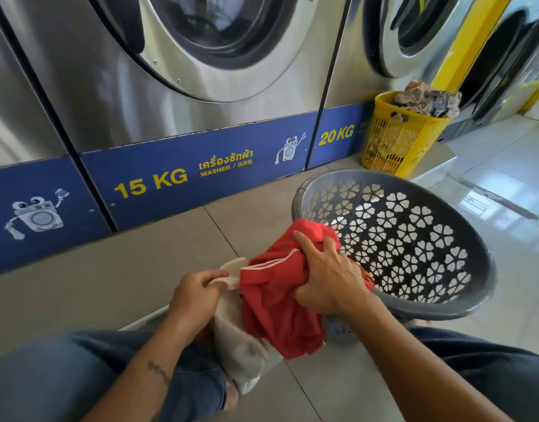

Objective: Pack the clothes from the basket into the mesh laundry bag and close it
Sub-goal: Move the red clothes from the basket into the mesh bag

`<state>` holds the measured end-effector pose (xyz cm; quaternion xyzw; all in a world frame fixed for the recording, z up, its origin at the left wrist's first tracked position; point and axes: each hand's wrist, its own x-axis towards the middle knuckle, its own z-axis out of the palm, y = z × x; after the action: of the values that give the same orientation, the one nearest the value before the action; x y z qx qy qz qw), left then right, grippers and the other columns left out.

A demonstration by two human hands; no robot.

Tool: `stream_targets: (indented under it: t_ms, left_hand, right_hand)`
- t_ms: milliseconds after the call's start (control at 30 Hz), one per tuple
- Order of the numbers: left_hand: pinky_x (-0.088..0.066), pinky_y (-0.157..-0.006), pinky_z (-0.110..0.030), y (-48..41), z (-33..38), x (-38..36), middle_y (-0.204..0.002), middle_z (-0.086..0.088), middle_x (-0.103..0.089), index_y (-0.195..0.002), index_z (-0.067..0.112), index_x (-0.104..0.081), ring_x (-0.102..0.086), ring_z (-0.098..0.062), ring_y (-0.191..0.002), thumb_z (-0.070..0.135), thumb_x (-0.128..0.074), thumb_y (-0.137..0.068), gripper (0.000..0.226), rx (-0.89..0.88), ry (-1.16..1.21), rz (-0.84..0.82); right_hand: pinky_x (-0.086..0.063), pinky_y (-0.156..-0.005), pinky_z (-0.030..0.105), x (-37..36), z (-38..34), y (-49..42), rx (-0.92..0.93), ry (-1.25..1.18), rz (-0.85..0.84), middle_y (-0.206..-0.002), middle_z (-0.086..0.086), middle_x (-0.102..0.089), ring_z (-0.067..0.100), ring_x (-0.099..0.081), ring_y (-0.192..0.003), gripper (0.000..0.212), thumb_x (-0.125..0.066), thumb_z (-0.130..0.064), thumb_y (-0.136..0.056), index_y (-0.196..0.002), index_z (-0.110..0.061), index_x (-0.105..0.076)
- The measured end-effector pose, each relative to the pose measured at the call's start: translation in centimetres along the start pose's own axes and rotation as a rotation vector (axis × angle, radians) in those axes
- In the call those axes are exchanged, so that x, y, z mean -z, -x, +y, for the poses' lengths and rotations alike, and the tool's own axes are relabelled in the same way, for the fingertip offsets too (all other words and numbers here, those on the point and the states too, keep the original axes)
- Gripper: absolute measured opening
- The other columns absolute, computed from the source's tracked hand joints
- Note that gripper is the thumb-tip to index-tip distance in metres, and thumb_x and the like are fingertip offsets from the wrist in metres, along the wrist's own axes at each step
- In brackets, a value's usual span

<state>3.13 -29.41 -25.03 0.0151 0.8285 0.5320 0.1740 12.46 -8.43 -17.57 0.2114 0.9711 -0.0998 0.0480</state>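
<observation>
Low in the frame, the right hand (pixel 326 277) is clenched on a bunched red garment (pixel 277 293), holding it over the mouth of the cream mesh bag (pixel 234 339). The left hand (pixel 195 296) pinches the bag's rim, fingers closed on it. The bag hangs between the person's knees, above the tiled floor (pixel 125 269). Just right of centre the grey basket (pixel 445 312) tips toward the hands. A yellow basket (pixel 396 141) stuffed with cloth stands at the upper right by the washers (pixel 170 86).

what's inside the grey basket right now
The grey basket, tipped on its side, shows only its bare patterned wall. The right hand and red garment cover its near edge, so anything there is hidden.
</observation>
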Motion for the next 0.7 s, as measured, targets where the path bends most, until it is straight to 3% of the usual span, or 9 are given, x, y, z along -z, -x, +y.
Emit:
stream_targets:
  t_ms: [67,267,367,467,533,600,700]
  left_hand:
    - [-0.055,-0.088,-0.037,-0.1,0.1,-0.1,-0.099,0.000,-0.076,-0.103,0.024,-0.078,-0.070,-0.023,-0.096,0.015,-0.063,-0.087,0.023,-0.004,-0.006,0.000]
    - [-0.055,-0.092,-0.040,0.2,0.2,0.1,-0.103,0.001,-0.074,-0.103,0.025,-0.078,-0.068,-0.021,-0.096,0.017,-0.062,-0.089,0.023,0.009,-0.005,0.012]
    - [-0.056,-0.090,-0.043,0.2,0.4,0.0,-0.098,0.001,-0.075,-0.101,0.024,-0.078,-0.069,-0.022,-0.094,0.021,-0.063,-0.088,0.020,0.012,0.020,0.012]
    - [-0.058,-0.082,-0.043,0.3,0.5,-0.2,-0.091,0.002,-0.075,-0.098,0.023,-0.078,-0.068,-0.022,-0.087,0.024,-0.063,-0.089,0.018,0.004,0.026,0.012]
    - [-0.057,-0.068,-0.037,0.3,0.4,-0.2,-0.079,0.004,-0.073,-0.094,0.023,-0.078,-0.066,-0.018,-0.074,0.026,-0.063,-0.090,0.017,0.010,0.038,0.011]
    - [-0.045,-0.053,-0.028,0.3,0.4,-0.1,-0.056,0.007,-0.066,-0.087,0.021,-0.079,-0.056,-0.013,-0.053,0.026,-0.063,-0.091,0.017,0.037,0.081,0.009]
    - [-0.040,-0.047,-0.025,0.6,0.8,0.3,-0.047,0.003,-0.062,-0.080,0.015,-0.077,-0.051,-0.013,-0.040,0.027,-0.064,-0.090,0.021,0.105,0.140,0.013]
  right_hand:
    - [-0.048,-0.087,0.044,0.3,0.1,-0.6,0.040,-0.022,0.026,-0.134,0.010,-0.044,0.041,-0.060,-0.113,0.086,-0.064,-0.038,-0.070,-0.148,-0.045,-0.029]
    - [-0.043,-0.070,0.037,-0.8,0.4,0.6,0.067,-0.038,0.214,-0.108,0.004,-0.050,0.034,-0.061,-0.090,0.052,-0.059,-0.028,-0.059,-0.111,-0.031,-0.063]
    - [-0.046,-0.075,0.040,-0.9,0.8,1.4,0.096,-0.046,0.323,-0.101,0.000,-0.050,0.031,-0.057,-0.087,0.046,-0.055,-0.027,-0.052,-0.096,-0.024,-0.066]
    - [-0.046,-0.078,0.041,-0.5,0.6,2.2,0.174,-0.060,0.445,-0.102,0.001,-0.054,0.029,-0.054,-0.088,0.055,-0.058,-0.023,-0.052,-0.105,-0.022,-0.069]
    - [-0.044,-0.073,0.039,-0.3,-0.1,2.9,0.249,-0.065,0.538,-0.099,0.003,-0.053,0.028,-0.052,-0.085,0.058,-0.061,-0.019,-0.052,-0.109,-0.020,-0.069]
    - [-0.042,-0.065,0.036,-0.4,-1.3,3.5,0.326,-0.072,0.577,-0.095,0.006,-0.053,0.028,-0.050,-0.080,0.053,-0.061,-0.017,-0.051,-0.103,-0.017,-0.069]
    - [-0.040,-0.058,0.033,-2.2,-2.8,4.0,0.432,-0.052,0.515,-0.097,0.009,-0.056,0.029,-0.052,-0.076,0.053,-0.061,-0.014,-0.049,-0.102,-0.015,-0.069]
